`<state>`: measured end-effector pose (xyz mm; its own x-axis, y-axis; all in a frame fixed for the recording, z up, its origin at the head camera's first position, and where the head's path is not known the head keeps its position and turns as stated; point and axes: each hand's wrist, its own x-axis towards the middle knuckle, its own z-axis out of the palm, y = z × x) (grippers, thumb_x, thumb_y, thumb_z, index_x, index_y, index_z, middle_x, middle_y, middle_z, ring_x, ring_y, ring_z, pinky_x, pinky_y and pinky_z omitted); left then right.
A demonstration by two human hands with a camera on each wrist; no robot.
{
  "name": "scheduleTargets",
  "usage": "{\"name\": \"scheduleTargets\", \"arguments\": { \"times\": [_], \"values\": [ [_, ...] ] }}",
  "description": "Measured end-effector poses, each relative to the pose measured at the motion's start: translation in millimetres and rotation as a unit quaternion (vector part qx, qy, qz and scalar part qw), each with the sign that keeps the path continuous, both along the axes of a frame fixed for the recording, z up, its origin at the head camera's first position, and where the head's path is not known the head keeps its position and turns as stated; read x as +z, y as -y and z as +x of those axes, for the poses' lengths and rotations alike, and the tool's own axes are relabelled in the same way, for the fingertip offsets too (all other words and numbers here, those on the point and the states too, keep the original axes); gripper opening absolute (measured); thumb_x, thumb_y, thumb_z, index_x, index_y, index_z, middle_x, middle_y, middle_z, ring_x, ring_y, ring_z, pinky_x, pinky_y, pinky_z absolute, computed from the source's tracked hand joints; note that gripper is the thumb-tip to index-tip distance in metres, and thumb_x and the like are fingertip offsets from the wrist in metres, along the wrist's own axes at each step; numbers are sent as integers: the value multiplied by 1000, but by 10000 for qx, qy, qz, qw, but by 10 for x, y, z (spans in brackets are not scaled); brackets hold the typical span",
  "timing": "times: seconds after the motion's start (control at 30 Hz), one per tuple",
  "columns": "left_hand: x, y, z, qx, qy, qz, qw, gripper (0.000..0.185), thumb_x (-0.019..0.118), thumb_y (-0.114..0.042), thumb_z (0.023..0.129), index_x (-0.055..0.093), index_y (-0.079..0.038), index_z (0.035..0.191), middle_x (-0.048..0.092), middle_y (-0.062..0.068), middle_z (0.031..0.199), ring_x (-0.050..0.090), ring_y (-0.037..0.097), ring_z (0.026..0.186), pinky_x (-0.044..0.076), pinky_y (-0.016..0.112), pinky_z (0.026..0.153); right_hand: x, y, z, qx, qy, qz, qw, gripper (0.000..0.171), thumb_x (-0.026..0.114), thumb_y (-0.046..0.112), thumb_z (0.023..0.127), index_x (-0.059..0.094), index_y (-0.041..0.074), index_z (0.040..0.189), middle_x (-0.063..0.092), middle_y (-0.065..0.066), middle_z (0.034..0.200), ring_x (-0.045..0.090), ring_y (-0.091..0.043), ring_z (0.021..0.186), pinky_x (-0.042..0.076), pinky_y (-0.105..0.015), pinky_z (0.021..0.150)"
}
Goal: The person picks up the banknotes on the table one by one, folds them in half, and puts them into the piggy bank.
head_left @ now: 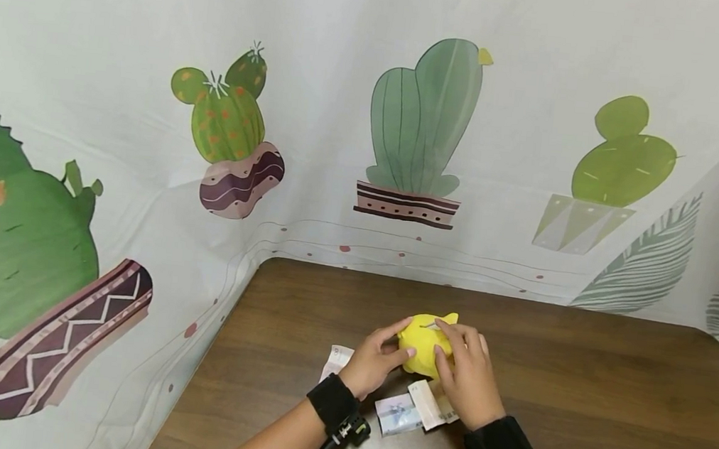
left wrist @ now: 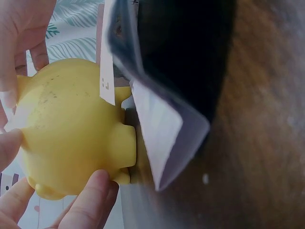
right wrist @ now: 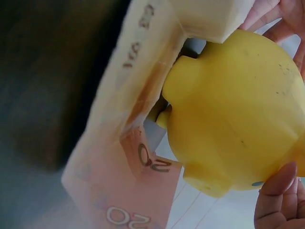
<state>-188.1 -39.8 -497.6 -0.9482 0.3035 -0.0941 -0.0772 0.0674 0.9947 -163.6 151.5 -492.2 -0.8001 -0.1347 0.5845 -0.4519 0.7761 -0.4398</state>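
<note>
A yellow piggy bank (head_left: 420,351) stands on the table between both hands, its slot facing up. My left hand (head_left: 373,363) grips its left side, with thumb and index finger spread over the rounded body. On the opposite side my right hand (head_left: 471,377) curves over the bank, thumb (right wrist: 281,183) against the side. Its index fingertip touches a small pale strip, apparently a folded banknote (head_left: 431,325), at the slot. Close below the bank lie a bluish banknote (head_left: 395,417) and a folded cream banknote (head_left: 424,405).
Another pale banknote (head_left: 337,359) lies left of the left hand, partly hidden by it. In the right wrist view a creased pinkish banknote (right wrist: 143,202) stands up near the bank. The brown wooden table (head_left: 608,389) ends at a cactus-print cloth (head_left: 315,142) behind.
</note>
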Motion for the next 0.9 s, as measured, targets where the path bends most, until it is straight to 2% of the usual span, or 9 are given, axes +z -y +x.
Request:
{"name": "scheduleTargets", "arguments": {
  "times": [0.5, 0.9],
  "values": [
    [18, -4, 14, 3, -51, -42, 10000, 54, 67, -18, 98, 51, -30, 148, 40, 19, 154, 63, 31, 124, 56, 39, 98, -62, 29, -6, -178, -95, 87, 9998, 41, 72, 8, 91, 66, 11, 131, 56, -14, 115, 49, -27, 100, 49, -39, 74],
    [7, -7, 5, 23, 39, 18, 10000, 55, 68, -18, 98, 51, -29, 148, 40, 19, 152, 61, 31, 126, 56, 35, 99, -66, 40, -3, -142, -56, 67, 9999, 32, 69, 10, 92, 70, 12, 123, 56, -12, 116, 48, -26, 100, 48, -38, 74]
  ]
}}
